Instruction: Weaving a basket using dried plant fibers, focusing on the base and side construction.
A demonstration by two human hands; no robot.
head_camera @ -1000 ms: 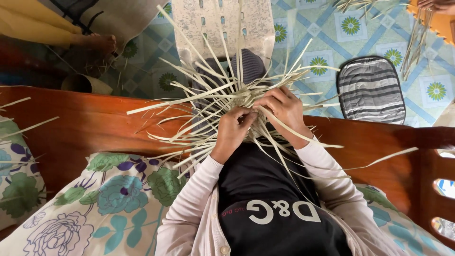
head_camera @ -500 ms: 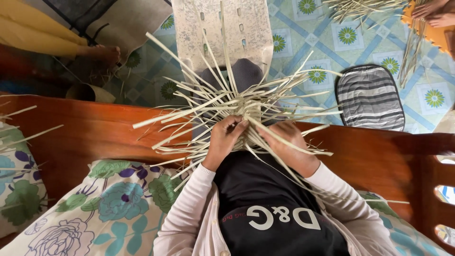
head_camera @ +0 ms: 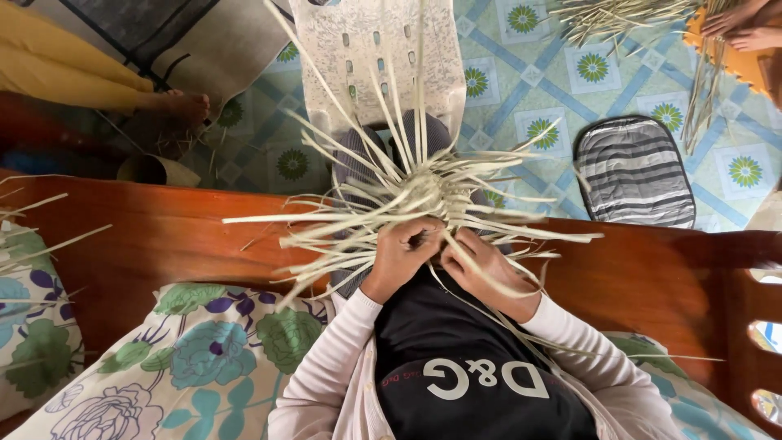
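A half-woven mat of pale flat straw strips (head_camera: 423, 195) lies over my lap, its loose ends fanning out in all directions. My left hand (head_camera: 403, 259) pinches strips at the near edge of the weave, fingers curled around them. My right hand (head_camera: 489, 273) lies beside it, thumb and fingers closed on other strips that trail down past my wrist. Both hands touch at the weave's near edge. Long pale sleeves and a black shirt fill the bottom of the view.
I sit on a wooden bench (head_camera: 163, 244) with flowered cushions (head_camera: 195, 358). A white plastic stool (head_camera: 383, 49) stands ahead on the patterned floor. A striped pad (head_camera: 635, 171) lies at right. Another person's foot (head_camera: 175, 104) is at left; more strips (head_camera: 619, 16) and hands at top right.
The weave has shifted slightly toward me and turned. My right hand has slid from the upper right of the weave down to its near edge beside my left hand.
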